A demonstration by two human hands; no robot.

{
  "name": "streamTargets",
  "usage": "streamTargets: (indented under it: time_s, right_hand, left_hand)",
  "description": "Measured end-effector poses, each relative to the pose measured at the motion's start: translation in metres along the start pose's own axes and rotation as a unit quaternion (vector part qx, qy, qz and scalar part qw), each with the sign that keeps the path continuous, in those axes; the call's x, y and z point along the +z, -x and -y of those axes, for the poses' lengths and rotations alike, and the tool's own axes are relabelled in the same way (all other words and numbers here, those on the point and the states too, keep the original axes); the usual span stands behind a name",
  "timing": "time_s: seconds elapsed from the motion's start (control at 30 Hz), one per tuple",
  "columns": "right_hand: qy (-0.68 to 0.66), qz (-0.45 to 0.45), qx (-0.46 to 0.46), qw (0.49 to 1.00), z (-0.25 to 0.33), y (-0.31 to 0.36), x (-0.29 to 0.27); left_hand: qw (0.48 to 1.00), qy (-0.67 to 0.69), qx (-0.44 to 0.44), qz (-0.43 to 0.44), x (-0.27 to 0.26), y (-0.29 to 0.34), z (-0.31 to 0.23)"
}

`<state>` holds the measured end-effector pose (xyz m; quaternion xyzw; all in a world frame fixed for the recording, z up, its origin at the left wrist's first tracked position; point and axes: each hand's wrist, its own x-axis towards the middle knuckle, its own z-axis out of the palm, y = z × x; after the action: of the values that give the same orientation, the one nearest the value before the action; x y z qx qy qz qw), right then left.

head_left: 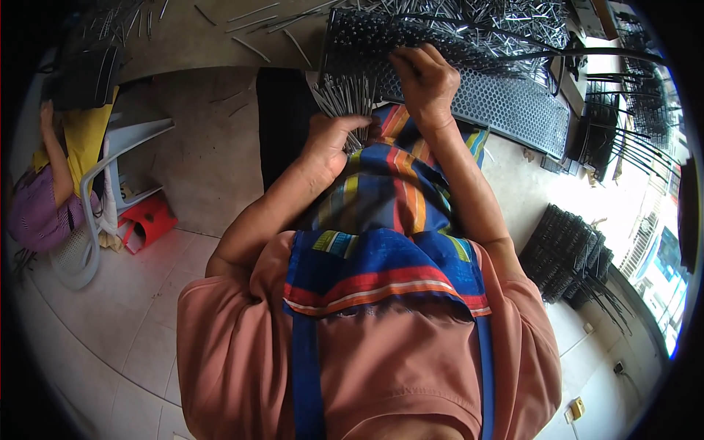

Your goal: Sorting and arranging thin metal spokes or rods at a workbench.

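My left hand [328,139] is wrapped round a bundle of thin grey metal rods [343,97], which fan out upward over my lap. A dark perforated board [517,110] full of small round holes lies in front of me, slanting down to the right. Many short pegs or rod ends [367,40] stand in its left and upper holes. Just above the board, my right hand [431,82] is closed in a pinch. Whatever its fingertips hold is too small to make out. A striped blue apron [400,183] covers my lap below both hands.
A big heap of loose rods [506,26] lies behind the board. Stray rods [251,49] are scattered on the tabletop at left. Another person in purple [45,205] sits far left by a grey plastic chair [92,183] and red bag [149,224]. Black racks [565,253] are stacked at right.
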<state>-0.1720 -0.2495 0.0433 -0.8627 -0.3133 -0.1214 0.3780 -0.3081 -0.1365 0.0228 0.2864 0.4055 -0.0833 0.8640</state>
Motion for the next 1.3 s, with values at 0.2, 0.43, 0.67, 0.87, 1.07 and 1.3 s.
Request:
streamTargets:
  time_s: [0.2, 0.43, 0.67, 0.87, 1.07, 1.3]
  right_hand:
    - [-0.265, 0.238, 0.322, 0.877, 0.007, 0.014, -0.015]
    - [-0.349, 0.022, 0.34, 0.873, 0.01, 0.014, -0.023]
    - [-0.305, -0.117, 0.096, 0.94, -0.018, 0.001, -0.014]
    - [-0.181, -0.064, 0.042, 0.98, -0.019, -0.001, -0.014]
    - [-0.095, -0.039, 0.05, 0.993, -0.013, 0.004, -0.013]
    - [-0.103, 0.074, 0.13, 0.983, -0.003, 0.007, -0.023]
  left_hand:
    - [0.997, -0.032, 0.017, 0.066, 0.009, 0.008, -0.002]
    - [0.999, -0.021, 0.031, -0.017, 0.005, 0.006, 0.004]
    - [0.999, -0.018, 0.034, -0.021, 0.011, 0.005, 0.009]
    - [1.0, -0.014, -0.005, -0.006, 0.012, 0.004, 0.006]
    - [1.0, 0.012, -0.018, -0.008, 0.009, -0.001, 0.009]
    - [0.999, 0.034, -0.007, 0.027, 0.013, 0.003, 0.006]
